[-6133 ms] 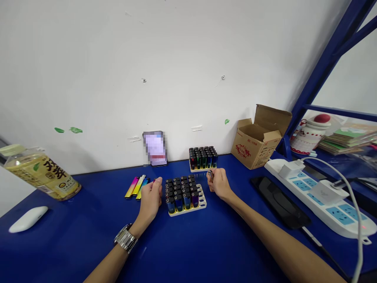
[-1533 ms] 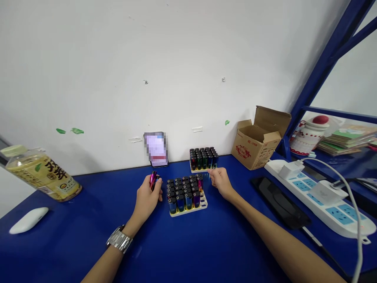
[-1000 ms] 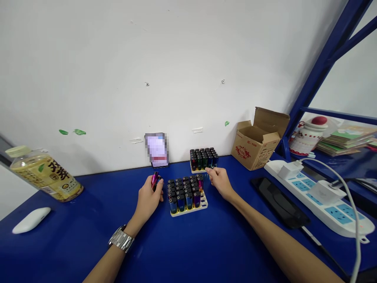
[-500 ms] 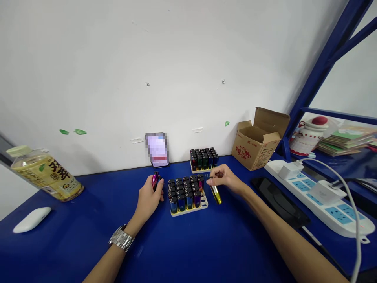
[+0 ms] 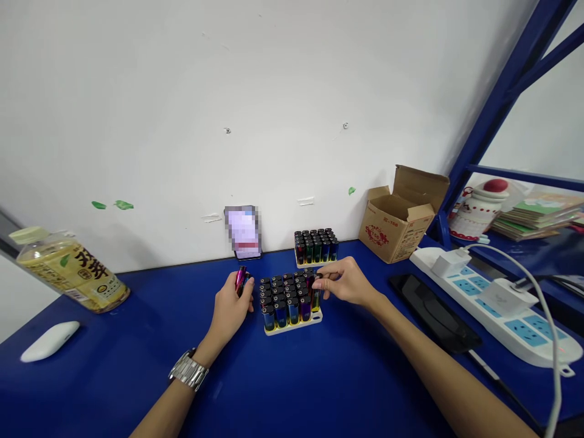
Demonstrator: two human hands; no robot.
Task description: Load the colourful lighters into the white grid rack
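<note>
My left hand (image 5: 232,302) is closed around shiny lighters, a pink one (image 5: 240,278) and a darker one beside it, just left of the near tray. My right hand (image 5: 343,281) pinches the top of a yellow lighter (image 5: 316,298), which stands upright at the right side of the white holed tray (image 5: 292,327). Whether its base is fully in a hole I cannot tell. Rows of black-topped lighters (image 5: 280,310) in blue, purple and other colours fill most of that tray. Part of the right column is hidden by my fingers.
Behind stands a second tray of lighters (image 5: 317,246), near a phone (image 5: 245,233) leaning on the wall. A cardboard box (image 5: 396,220), black phone (image 5: 433,310) and power strip (image 5: 497,304) are at right. A bottle (image 5: 70,267) and white mouse (image 5: 50,340) lie left.
My right hand has moved left, bringing the yellow lighter from a tilted position beside the tray to upright over its right column. My left hand has stayed put.
</note>
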